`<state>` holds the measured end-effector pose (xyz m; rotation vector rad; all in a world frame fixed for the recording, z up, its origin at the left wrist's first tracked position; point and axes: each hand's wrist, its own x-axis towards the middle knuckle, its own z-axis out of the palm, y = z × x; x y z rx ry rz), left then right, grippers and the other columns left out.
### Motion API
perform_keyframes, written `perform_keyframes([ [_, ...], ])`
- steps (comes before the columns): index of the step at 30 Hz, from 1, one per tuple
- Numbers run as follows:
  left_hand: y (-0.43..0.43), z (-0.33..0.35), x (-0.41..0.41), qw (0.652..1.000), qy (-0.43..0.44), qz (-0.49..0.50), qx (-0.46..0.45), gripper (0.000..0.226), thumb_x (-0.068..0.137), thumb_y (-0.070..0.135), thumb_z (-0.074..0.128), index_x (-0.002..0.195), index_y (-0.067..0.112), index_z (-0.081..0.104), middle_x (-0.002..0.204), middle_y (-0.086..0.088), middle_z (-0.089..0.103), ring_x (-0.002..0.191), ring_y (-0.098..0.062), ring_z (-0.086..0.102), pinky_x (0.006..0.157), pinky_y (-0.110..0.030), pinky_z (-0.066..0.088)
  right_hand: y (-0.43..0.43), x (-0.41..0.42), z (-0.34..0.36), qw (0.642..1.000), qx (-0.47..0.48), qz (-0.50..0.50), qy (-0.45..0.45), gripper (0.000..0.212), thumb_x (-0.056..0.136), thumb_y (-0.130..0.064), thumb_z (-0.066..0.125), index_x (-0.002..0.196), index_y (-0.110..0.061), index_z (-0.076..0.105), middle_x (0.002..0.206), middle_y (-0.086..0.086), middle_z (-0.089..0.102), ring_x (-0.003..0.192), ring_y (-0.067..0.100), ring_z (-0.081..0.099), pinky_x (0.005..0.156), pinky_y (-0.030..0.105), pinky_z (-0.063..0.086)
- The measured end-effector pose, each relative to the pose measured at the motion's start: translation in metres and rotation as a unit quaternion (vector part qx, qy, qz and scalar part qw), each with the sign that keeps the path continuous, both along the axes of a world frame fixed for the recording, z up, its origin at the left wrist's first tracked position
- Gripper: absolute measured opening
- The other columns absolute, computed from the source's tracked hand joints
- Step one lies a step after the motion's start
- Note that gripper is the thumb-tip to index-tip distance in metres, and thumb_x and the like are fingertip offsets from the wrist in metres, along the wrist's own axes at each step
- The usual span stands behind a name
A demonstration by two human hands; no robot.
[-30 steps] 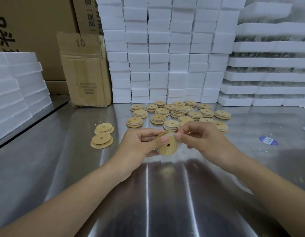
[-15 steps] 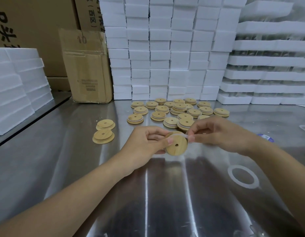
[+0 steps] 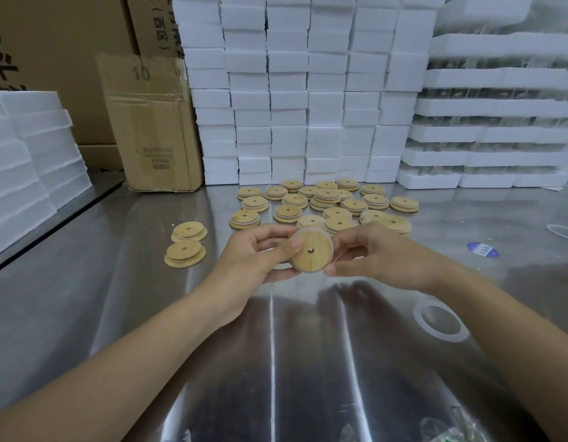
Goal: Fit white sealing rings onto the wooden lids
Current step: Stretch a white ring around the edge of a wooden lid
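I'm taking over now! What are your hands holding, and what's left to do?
Left hand grips one wooden lid on edge above the steel table.
Right hand pinches a white ring at that lid's rim; it looks only partly on.
A spare ring lies on the table, right side; more lids lie behind the hands.
Done: unclear which lids have rings.
Left to do: seat this ring, then the rest.

Matt, grained wooden lid (image 3: 312, 252) – translucent white ring (image 3: 441, 320) on glossy, streaked steel table (image 3: 117, 314).

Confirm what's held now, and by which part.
One wooden lid, tilted on edge: left hand grips its left rim, right hand pinches the white ring at its right rim.
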<state>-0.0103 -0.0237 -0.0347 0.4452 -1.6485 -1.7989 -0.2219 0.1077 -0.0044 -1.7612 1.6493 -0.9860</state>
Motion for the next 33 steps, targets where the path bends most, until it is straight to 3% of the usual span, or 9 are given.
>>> perform_keyframes([
  [4,-0.001,-0.004,-0.002,0.993,-0.061,0.036,-0.090,0.023,0.092,0.017,0.082,0.114,0.017,0.075,0.105,-0.009,0.080,0.095,-0.022,0.078,0.077,-0.040,0.067,-0.003,0.004,-0.003,1.000,-0.012,0.018,-0.010,0.013,0.091,-0.006,0.080,0.103,-0.005,0.077,0.101,0.016,0.078,0.091,0.016,0.072,0.086,0.023,0.056],
  [9,-0.009,-0.011,-0.002,0.977,-0.108,0.079,-0.164,0.011,0.095,0.029,0.079,0.106,0.026,0.080,0.096,-0.001,0.082,0.091,-0.018,0.078,0.070,-0.039,0.063,-0.004,0.005,-0.005,0.999,0.011,-0.012,-0.045,0.007,0.096,-0.008,0.074,0.102,-0.004,0.074,0.094,0.016,0.078,0.084,0.017,0.074,0.081,0.033,0.053],
  [13,-0.016,-0.019,0.000,0.951,-0.178,0.085,-0.239,0.017,0.100,0.038,0.072,0.106,0.027,0.084,0.091,0.009,0.082,0.089,-0.009,0.077,0.071,-0.020,0.050,-0.004,0.004,-0.004,0.996,0.054,-0.054,-0.038,0.013,0.099,-0.008,0.070,0.103,0.004,0.072,0.090,0.016,0.078,0.072,0.012,0.071,0.064,0.016,0.049],
  [15,-0.014,-0.020,0.000,0.926,-0.209,0.103,-0.296,0.018,0.099,0.043,0.071,0.101,0.031,0.084,0.090,0.016,0.080,0.085,0.002,0.071,0.071,-0.013,0.045,-0.002,0.004,-0.003,0.994,0.089,-0.059,-0.027,0.014,0.099,-0.009,0.069,0.106,0.003,0.071,0.092,0.013,0.078,0.073,0.015,0.071,0.062,0.016,0.048],
  [18,-0.010,-0.020,-0.002,0.891,-0.250,0.128,-0.355,0.022,0.098,0.050,0.069,0.097,0.034,0.083,0.095,0.012,0.074,0.089,-0.002,0.065,0.075,-0.020,0.043,-0.003,0.005,-0.006,0.994,0.083,-0.072,-0.021,0.030,0.094,-0.011,0.075,0.123,-0.015,0.066,0.098,0.008,0.075,0.074,0.015,0.069,0.064,0.018,0.050],
  [21,-0.004,-0.019,-0.003,0.868,-0.265,0.146,-0.394,0.030,0.099,0.057,0.063,0.091,0.034,0.081,0.087,0.011,0.067,0.086,-0.003,0.061,0.074,-0.025,0.047,-0.005,0.010,-0.013,0.991,0.044,-0.082,0.097,0.057,0.083,-0.035,0.089,0.132,-0.035,0.060,0.110,-0.011,0.065,0.072,-0.002,0.060,0.070,0.013,0.048],
  [25,0.006,-0.015,0.000,0.804,-0.306,0.166,-0.482,0.043,0.104,0.057,0.049,0.083,0.029,0.075,0.081,0.011,0.057,0.083,-0.009,0.053,0.071,-0.037,0.050,-0.008,0.012,-0.021,0.977,-0.002,-0.078,0.196,0.059,0.075,-0.051,0.091,0.126,-0.031,0.067,0.108,-0.021,0.061,0.086,-0.016,0.056,0.071,0.005,0.039],
  [30,0.007,-0.006,0.017,0.827,-0.257,0.197,-0.459,0.023,0.106,0.034,0.057,0.112,0.030,0.079,0.109,0.012,0.068,0.110,-0.013,0.059,0.093,-0.039,0.051,-0.017,-0.001,-0.016,0.956,-0.046,-0.193,0.216,0.066,0.071,-0.057,0.088,0.127,-0.024,0.071,0.115,-0.005,0.065,0.093,0.004,0.058,0.081,0.020,0.042],
  [33,-0.006,0.004,0.032,0.824,-0.238,0.258,-0.445,0.022,0.106,0.028,0.060,0.114,0.025,0.080,0.107,0.011,0.069,0.107,-0.015,0.061,0.087,-0.035,0.048,-0.027,-0.021,0.001,0.936,-0.068,-0.274,0.209,0.073,0.071,-0.067,0.078,0.128,-0.022,0.070,0.120,0.000,0.065,0.104,0.017,0.060,0.084,0.031,0.043],
])
